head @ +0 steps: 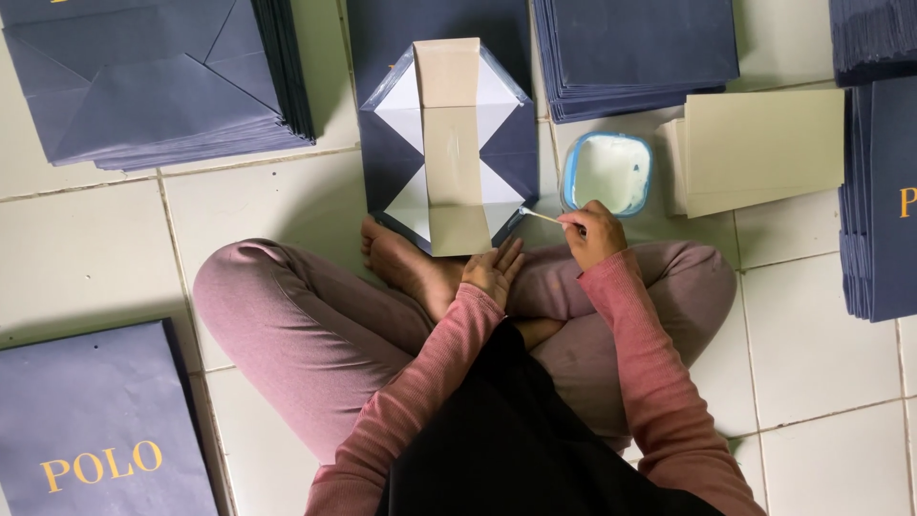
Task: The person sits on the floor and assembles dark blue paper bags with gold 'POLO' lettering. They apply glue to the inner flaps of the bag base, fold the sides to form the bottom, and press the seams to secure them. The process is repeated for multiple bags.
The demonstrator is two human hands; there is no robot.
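A dark blue paper bag [449,143] lies on the floor in front of my crossed legs, its bottom flaps folded open with a tan card strip down the middle. My right hand [594,232] is shut on a thin stick [541,216], whose tip touches the bag's lower right flap. My left hand [494,270] rests open, palm up, at the bag's near edge beside my bare foot. A small blue tub of white glue [609,170] sits just beyond my right hand.
Stacks of flat dark blue bags lie at the top left [162,86], top middle [635,53] and right edge [879,191]. A pile of tan card sheets [764,148] sits right of the tub. Another blue bag [91,430] lies at the bottom left on white floor tiles.
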